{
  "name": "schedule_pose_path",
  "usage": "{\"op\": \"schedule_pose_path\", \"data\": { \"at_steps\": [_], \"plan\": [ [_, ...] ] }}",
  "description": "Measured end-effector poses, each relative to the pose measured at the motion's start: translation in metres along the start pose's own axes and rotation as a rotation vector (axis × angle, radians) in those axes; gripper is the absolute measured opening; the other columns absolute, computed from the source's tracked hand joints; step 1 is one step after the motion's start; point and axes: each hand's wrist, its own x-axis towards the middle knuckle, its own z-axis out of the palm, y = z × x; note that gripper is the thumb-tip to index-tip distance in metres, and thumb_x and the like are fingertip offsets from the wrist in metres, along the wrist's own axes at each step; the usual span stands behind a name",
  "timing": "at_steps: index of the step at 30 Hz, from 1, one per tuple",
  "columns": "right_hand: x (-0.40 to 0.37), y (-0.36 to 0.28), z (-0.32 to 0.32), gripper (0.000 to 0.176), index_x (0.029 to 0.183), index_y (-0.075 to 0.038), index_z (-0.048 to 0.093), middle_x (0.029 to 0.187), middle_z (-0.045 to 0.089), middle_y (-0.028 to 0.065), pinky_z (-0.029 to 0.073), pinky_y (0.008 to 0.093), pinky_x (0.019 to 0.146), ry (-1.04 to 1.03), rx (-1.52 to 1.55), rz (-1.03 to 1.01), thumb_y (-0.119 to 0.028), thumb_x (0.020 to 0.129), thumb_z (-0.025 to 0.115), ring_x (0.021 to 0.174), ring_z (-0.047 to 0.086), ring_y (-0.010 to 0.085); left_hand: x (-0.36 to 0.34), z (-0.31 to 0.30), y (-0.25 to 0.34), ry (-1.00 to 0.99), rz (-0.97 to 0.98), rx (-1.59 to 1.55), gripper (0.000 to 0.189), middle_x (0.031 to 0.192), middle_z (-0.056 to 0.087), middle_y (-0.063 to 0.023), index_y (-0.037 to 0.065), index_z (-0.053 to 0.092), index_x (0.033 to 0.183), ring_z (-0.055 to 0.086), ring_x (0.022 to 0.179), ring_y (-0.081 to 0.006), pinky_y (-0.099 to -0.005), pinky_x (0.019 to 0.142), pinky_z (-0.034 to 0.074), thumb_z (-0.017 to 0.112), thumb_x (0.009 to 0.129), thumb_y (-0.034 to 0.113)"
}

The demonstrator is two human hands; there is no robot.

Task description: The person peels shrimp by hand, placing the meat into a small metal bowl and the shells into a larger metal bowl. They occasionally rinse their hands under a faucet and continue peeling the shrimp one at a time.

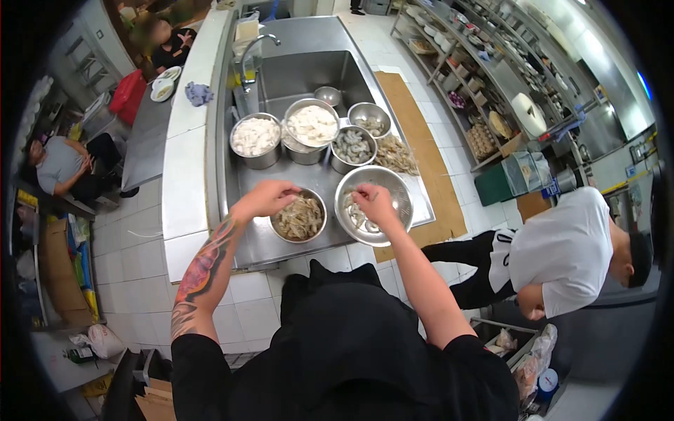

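Note:
My left hand (pixel 276 197) hovers at the upper left rim of a steel bowl (pixel 274 228) full of brownish shrimp shells (pixel 300 219). Its fingers are drawn together; anything between them is too small to make out. Over a wider steel bowl (pixel 401 203) with several pale shrimp in its bottom, my right hand (pixel 376 203) pinches what looks like a greyish shrimp (pixel 349 200). Just behind stands a pot of peeled grey shrimp (pixel 352 146). A heap of unpeeled shrimp (pixel 394 156) lies on the steel counter to the right.
Containers of whitish food (pixel 255 135) (pixel 312 124) and a small pan (pixel 369 119) stand before the sink (pixel 309 70) and its faucet (pixel 246 67). A person in a white shirt (pixel 562 242) is close on my right. Two people sit at the left.

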Motion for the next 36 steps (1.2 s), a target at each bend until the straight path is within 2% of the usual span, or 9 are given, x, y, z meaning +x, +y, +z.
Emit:
{"op": "schedule_pose_path", "data": {
  "at_steps": [4,8,10,12,15,19,27,30,36],
  "plan": [
    [-0.014,-0.076,0.039,0.019,0.1,-0.005,0.076,0.087,0.073,0.0177,0.055,0.0398,0.07,-0.021,-0.023,-0.058,-0.02,0.088,0.073,0.077,0.071,0.0348,0.01,0.012,0.009,-0.041,-0.001,-0.041,0.032,0.091,0.075,-0.0136,0.001,0.068,0.12,0.072,0.081,-0.02,-0.0336,0.076,0.056,0.066,0.095,0.021],
    [-0.021,-0.077,0.09,0.017,0.1,-0.007,0.076,0.088,0.072,0.0166,0.054,0.042,0.069,0.169,0.04,-0.205,-0.018,0.087,0.073,0.079,0.069,0.0365,0.014,0.028,-0.001,0.008,-0.129,-0.287,0.03,0.083,0.074,-0.0137,0.0,0.07,0.112,0.071,0.071,-0.0175,-0.0331,0.069,0.055,0.061,0.099,0.025],
    [-0.029,-0.085,0.102,0.018,0.102,-0.008,0.076,0.088,0.071,0.0152,0.053,0.044,0.068,0.236,0.007,-0.259,-0.015,0.086,0.072,0.08,0.068,0.0375,0.014,0.029,-0.002,0.067,-0.205,-0.159,0.031,0.078,0.073,-0.0132,0.0,0.071,0.103,0.071,0.07,-0.0203,-0.0348,0.066,0.054,0.059,0.1,0.028],
    [-0.036,-0.091,0.117,0.021,0.106,-0.008,0.075,0.088,0.07,0.0142,0.052,0.0436,0.068,0.227,0.089,-0.184,-0.012,0.086,0.072,0.081,0.068,0.037,0.013,0.027,-0.002,0.113,-0.212,-0.019,0.03,0.079,0.073,-0.0186,-0.002,0.07,0.096,0.072,0.074,-0.0326,-0.0402,0.069,0.055,0.061,0.095,0.026],
    [-0.04,-0.099,0.143,0.023,0.109,-0.007,0.074,0.092,0.07,0.015,0.052,0.0417,0.075,0.305,0.207,-0.109,-0.009,0.087,0.07,0.087,0.067,0.0368,0.008,0.023,-0.011,0.152,-0.12,0.089,0.025,0.084,0.074,-0.0163,-0.005,0.07,0.099,0.073,0.07,-0.0211,-0.0351,0.065,0.056,0.062,0.094,0.018],
    [-0.044,-0.091,0.159,0.027,0.112,-0.006,0.074,0.093,0.071,0.0156,0.053,0.0389,0.07,0.372,0.135,-0.218,-0.004,0.085,0.069,0.08,0.068,0.0336,0.008,0.023,-0.013,0.133,-0.14,0.216,0.022,0.088,0.073,-0.0207,-0.003,0.07,0.102,0.074,0.08,-0.0315,-0.0393,0.072,0.056,0.062,0.087,0.012],
    [-0.045,-0.082,0.134,0.021,0.106,-0.006,0.075,0.101,0.071,0.0137,0.053,0.0413,0.08,0.361,0.159,0.049,-0.012,0.087,0.07,0.088,0.068,0.0349,0.006,0.022,-0.002,0.1,-0.084,0.369,0.023,0.094,0.072,-0.0227,0.003,0.071,0.104,0.069,0.09,-0.0421,-0.0471,0.081,0.054,0.064,0.083,0.008],
    [-0.032,-0.072,0.138,0.025,0.113,-0.005,0.073,0.1,0.073,0.0119,0.054,0.0377,0.075,0.393,0.012,-0.212,-0.013,0.089,0.071,0.079,0.069,0.0318,0.005,0.023,0.0,0.111,-0.011,0.349,0.024,0.095,0.072,-0.0217,0.004,0.072,0.104,0.068,0.093,-0.0421,-0.0477,0.083,0.053,0.066,0.082,0.007],
    [-0.032,-0.071,0.141,0.029,0.114,-0.002,0.073,0.101,0.075,0.016,0.055,0.0356,0.08,0.153,0.268,0.097,-0.019,0.092,0.073,0.089,0.073,0.0276,0.007,0.017,0.018,0.117,-0.01,0.272,0.018,0.094,0.072,-0.0177,0.005,0.071,0.096,0.067,0.093,-0.0398,-0.049,0.08,0.053,0.069,0.078,0.006]
  ]
}}
